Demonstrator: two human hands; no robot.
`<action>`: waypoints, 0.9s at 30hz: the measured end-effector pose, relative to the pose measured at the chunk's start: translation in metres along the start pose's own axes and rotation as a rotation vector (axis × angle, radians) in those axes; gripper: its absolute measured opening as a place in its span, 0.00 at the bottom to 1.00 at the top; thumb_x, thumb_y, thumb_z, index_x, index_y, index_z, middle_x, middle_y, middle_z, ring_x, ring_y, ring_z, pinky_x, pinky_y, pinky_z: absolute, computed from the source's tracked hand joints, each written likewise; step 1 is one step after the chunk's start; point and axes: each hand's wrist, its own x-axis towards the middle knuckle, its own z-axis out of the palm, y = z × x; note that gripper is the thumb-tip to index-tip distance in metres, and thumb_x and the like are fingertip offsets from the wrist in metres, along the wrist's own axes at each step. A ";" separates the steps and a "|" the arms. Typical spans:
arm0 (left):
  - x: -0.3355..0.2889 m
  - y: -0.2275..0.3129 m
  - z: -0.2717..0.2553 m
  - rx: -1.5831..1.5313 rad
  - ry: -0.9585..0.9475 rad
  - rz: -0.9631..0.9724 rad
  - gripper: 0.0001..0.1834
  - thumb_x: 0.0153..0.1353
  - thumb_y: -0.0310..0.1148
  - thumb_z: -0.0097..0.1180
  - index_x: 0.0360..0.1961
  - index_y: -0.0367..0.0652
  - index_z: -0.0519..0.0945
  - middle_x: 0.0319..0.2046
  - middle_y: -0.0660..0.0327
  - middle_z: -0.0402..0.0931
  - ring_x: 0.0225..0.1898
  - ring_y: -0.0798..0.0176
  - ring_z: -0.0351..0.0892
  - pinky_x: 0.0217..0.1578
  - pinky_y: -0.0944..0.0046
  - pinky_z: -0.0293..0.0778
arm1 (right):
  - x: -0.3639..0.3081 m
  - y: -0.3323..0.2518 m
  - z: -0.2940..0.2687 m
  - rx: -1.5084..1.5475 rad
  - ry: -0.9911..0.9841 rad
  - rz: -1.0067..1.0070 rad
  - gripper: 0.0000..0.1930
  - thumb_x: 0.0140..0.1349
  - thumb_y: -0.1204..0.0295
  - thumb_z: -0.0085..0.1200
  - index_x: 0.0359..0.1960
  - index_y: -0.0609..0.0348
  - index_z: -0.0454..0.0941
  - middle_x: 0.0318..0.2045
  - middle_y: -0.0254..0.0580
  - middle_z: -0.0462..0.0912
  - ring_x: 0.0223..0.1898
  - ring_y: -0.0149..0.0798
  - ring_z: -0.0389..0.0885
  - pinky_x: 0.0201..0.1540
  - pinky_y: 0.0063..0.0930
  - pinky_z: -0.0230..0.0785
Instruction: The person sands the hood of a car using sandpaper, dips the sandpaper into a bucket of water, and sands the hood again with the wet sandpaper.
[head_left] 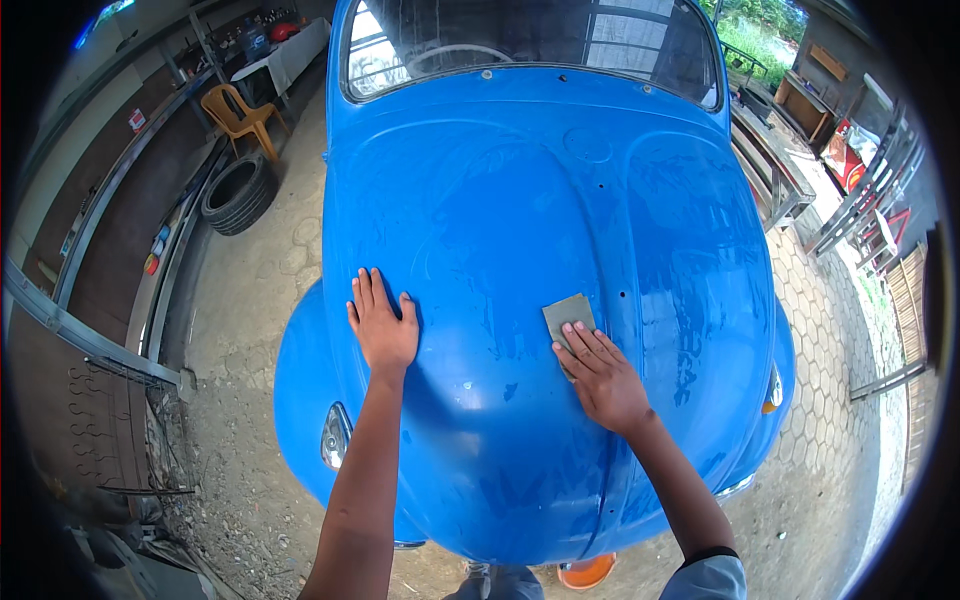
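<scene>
A blue car hood (480, 230) with a rounded shape fills the middle, its surface wet and streaked in patches. My left hand (385, 325) lies flat on the hood's left side, fingers stretched out, holding nothing. Right of the hood's middle, my right hand (602, 378) presses a grey-green sheet of sandpaper (568, 312) against the paint, close to the raised center ridge. The fingers cover the sheet's lower part; its upper part shows beyond them.
Below the car's front stands an orange bucket (587, 572), near my feet. A tire (240, 195) and a yellow plastic chair (240, 115) are at the left. A bench (770, 165) stands at the right. The windshield (535, 45) rises behind the hood.
</scene>
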 end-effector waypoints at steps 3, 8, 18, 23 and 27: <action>-0.006 -0.013 -0.008 -0.030 0.030 0.007 0.34 0.72 0.43 0.45 0.75 0.39 0.59 0.78 0.52 0.51 0.79 0.51 0.45 0.77 0.47 0.40 | -0.047 -0.008 -0.001 0.006 0.002 0.031 0.29 0.66 0.73 0.48 0.71 0.53 0.68 0.74 0.47 0.64 0.76 0.46 0.58 0.78 0.46 0.49; -0.087 0.032 0.012 -0.144 0.022 -0.045 0.33 0.71 0.38 0.44 0.75 0.38 0.59 0.78 0.51 0.49 0.80 0.49 0.41 0.77 0.45 0.35 | -0.105 0.001 -0.006 -0.002 0.024 0.103 0.29 0.64 0.75 0.48 0.70 0.54 0.68 0.74 0.46 0.64 0.76 0.48 0.58 0.77 0.47 0.50; -0.155 0.108 -0.004 -0.018 -0.040 0.013 0.38 0.67 0.38 0.42 0.75 0.30 0.54 0.79 0.45 0.41 0.80 0.41 0.34 0.75 0.33 0.32 | -0.123 -0.011 0.027 -0.015 0.258 0.528 0.29 0.69 0.74 0.42 0.73 0.58 0.63 0.75 0.52 0.61 0.78 0.53 0.54 0.78 0.50 0.44; -0.157 0.107 -0.004 0.033 -0.067 0.004 0.39 0.66 0.38 0.42 0.75 0.29 0.54 0.79 0.43 0.41 0.80 0.39 0.34 0.74 0.32 0.33 | -0.043 0.051 0.012 0.002 0.276 0.508 0.27 0.73 0.72 0.40 0.74 0.56 0.63 0.75 0.49 0.60 0.78 0.50 0.53 0.79 0.49 0.41; -0.158 0.119 -0.001 0.005 -0.046 0.022 0.39 0.64 0.37 0.43 0.74 0.28 0.56 0.78 0.43 0.43 0.80 0.38 0.36 0.74 0.32 0.33 | 0.050 0.123 -0.003 0.084 0.302 0.429 0.26 0.74 0.69 0.41 0.73 0.56 0.64 0.75 0.47 0.61 0.78 0.49 0.53 0.78 0.47 0.43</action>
